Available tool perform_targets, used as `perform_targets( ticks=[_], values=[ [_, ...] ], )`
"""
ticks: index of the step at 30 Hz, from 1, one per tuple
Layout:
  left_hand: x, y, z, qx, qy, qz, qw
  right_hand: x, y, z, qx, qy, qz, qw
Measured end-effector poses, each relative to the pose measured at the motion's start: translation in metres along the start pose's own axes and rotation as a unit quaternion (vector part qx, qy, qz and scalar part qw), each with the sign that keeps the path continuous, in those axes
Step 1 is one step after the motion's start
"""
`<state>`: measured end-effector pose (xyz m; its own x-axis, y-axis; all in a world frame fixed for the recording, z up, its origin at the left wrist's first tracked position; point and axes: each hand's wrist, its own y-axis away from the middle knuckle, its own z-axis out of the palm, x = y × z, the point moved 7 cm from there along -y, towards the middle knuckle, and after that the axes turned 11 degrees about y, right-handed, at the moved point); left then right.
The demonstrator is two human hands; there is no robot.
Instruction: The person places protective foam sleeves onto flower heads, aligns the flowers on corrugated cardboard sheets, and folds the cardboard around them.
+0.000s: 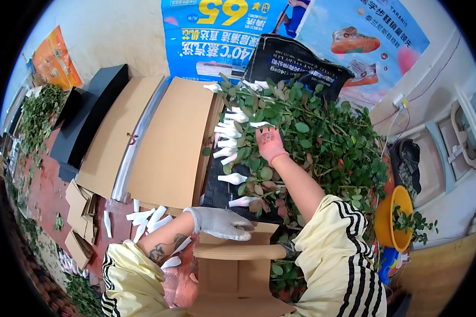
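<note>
A white sleeve (257, 124) is lying crosswise at the curled fingers of the nearer, pink-gloved right hand (270, 143), whose hold cannot be told. The gray-gloved left hand (220, 224) is resting outstretched, holding nothing visible.

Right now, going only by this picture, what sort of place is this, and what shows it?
Probably an indoor workspace for packing cut stems, perhaps flowers: it has a heap of green leafy stems with white-wrapped tips, a stack of flat brown cardboard sheets, and loose narrow white strips nearby.
</note>
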<state>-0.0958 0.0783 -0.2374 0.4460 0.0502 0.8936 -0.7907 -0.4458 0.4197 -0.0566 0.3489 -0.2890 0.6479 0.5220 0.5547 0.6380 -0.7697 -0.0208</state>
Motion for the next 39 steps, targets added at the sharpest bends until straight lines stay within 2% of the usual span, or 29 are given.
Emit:
perform_targets(
  ticks=[1, 3, 5, 6, 7, 8, 9, 11, 13, 15, 16, 17, 19, 21, 23, 25, 26, 27, 28, 29, 30, 31, 32, 33, 34, 36, 37, 39],
  values=[
    [0.001, 0.000, -0.003, 0.008, 0.012, 0.017, 1.000, 0.007, -0.007, 0.003, 0.019, 0.007, -0.001, 1.000],
    [0.005, 0.004, -0.010, 0.035, 0.012, 0.031, 0.999, 0.039, -0.005, -0.015, -0.044, 0.001, 0.033, 0.998],
    [0.006, 0.008, -0.023, 0.068, 0.077, 0.065, 0.993, 0.078, 0.015, -0.065, 0.067, -0.029, 0.105, 0.992],
    [0.003, 0.005, -0.033, 0.109, 0.113, 0.099, 0.983, 0.097, 0.023, -0.073, 0.131, -0.089, 0.123, 0.980],
    [0.003, 0.005, -0.045, 0.163, 0.218, 0.157, 0.949, 0.117, 0.029, -0.084, 0.197, -0.147, 0.140, 0.959],
    [-0.007, -0.001, -0.062, 0.212, 0.283, 0.181, 0.918, 0.128, 0.039, -0.102, 0.178, -0.199, 0.117, 0.957],
    [-0.017, -0.004, -0.077, 0.257, 0.348, 0.204, 0.878, 0.138, 0.045, -0.101, 0.201, -0.218, 0.127, 0.946],
    [-0.006, -0.007, -0.104, 0.302, 0.398, 0.185, 0.846, 0.145, 0.063, -0.108, 0.248, -0.239, 0.119, 0.931],
    [-0.008, -0.026, -0.133, 0.322, 0.393, 0.251, 0.824, 0.135, 0.077, -0.113, 0.243, -0.233, 0.102, 0.936],
    [0.016, -0.041, -0.145, 0.270, 0.456, 0.341, 0.777, 0.114, 0.088, -0.114, 0.209, -0.173, 0.064, 0.960],
    [0.003, -0.061, -0.153, 0.230, 0.499, 0.334, 0.766, 0.102, 0.088, -0.104, 0.137, -0.147, 0.052, 0.978],
    [0.009, -0.059, -0.164, 0.292, 0.511, 0.417, 0.692, 0.090, 0.089, -0.100, 0.063, -0.121, 0.041, 0.990],
    [0.016, -0.059, -0.172, 0.284, 0.552, 0.443, 0.647, 0.090, 0.106, -0.131, 0.048, -0.081, 0.060, 0.994],
    [0.001, -0.065, -0.184, 0.237, 0.563, 0.453, 0.649, 0.086, 0.109, -0.142, 0.032, -0.041, 0.071, 0.996],
    [0.017, -0.058, -0.176, 0.216, 0.595, 0.442, 0.636, 0.080, 0.111, -0.149, 0.134, -0.053, 0.069, 0.987],
    [0.042, -0.045, -0.170, 0.289, 0.572, 0.409, 0.650, 0.076, 0.098, -0.114, 0.162, -0.098, 0.062, 0.980],
    [0.054, -0.041, -0.166, 0.210, 0.517, 0.426, 0.712, 0.080, 0.094, -0.108, 0.210, -0.113, 0.053, 0.970],
    [0.057, -0.033, -0.166, 0.199, 0.408, 0.397, 0.798, 0.085, 0.089, -0.102, 0.258, -0.130, 0.042, 0.956],
    [0.070, -0.019, -0.173, 0.240, 0.319, 0.421, 0.815, 0.101, 0.088, -0.098, 0.340, -0.140, 0.046, 0.929],
    [0.077, -0.009, -0.178, 0.278, 0.228, 0.437, 0.825, 0.112, 0.094, -0.116, 0.409, -0.206, 0.053, 0.888],
    [0.051, -0.003, -0.197, 0.411, 0.192, 0.379, 0.807, 0.121, 0.095, -0.123, 0.380, -0.204, 0.074, 0.899],
    [0.017, -0.009, -0.215, 0.458, 0.180, 0.303, 0.816, 0.133, 0.093, -0.124, 0.364, -0.223, 0.091, 0.899],
    [-0.018, -0.021, -0.221, 0.484, 0.002, 0.122, 0.866, 0.144, 0.089, -0.115, 0.379, -0.241, 0.072, 0.891],
    [-0.046, -0.029, -0.225, 0.476, -0.179, -0.065, 0.859, 0.152, 0.088, -0.109, 0.394, -0.255, 0.056, 0.881],
    [-0.056, -0.033, -0.222, 0.478, -0.177, -0.064, 0.858, 0.150, 0.088, -0.112, 0.395, -0.254, 0.053, 0.881],
    [-0.064, -0.036, -0.209, 0.487, -0.368, -0.118, 0.783, 0.139, 0.088, -0.118, 0.339, -0.276, 0.059, 0.897],
    [-0.060, -0.036, -0.209, 0.488, -0.366, -0.119, 0.783, 0.134, 0.088, -0.120, 0.339, -0.276, 0.057, 0.897],
    [-0.061, -0.034, -0.217, 0.492, -0.310, -0.173, 0.795, 0.120, 0.078, -0.110, 0.243, -0.239, 0.059, 0.938]
  ],
)
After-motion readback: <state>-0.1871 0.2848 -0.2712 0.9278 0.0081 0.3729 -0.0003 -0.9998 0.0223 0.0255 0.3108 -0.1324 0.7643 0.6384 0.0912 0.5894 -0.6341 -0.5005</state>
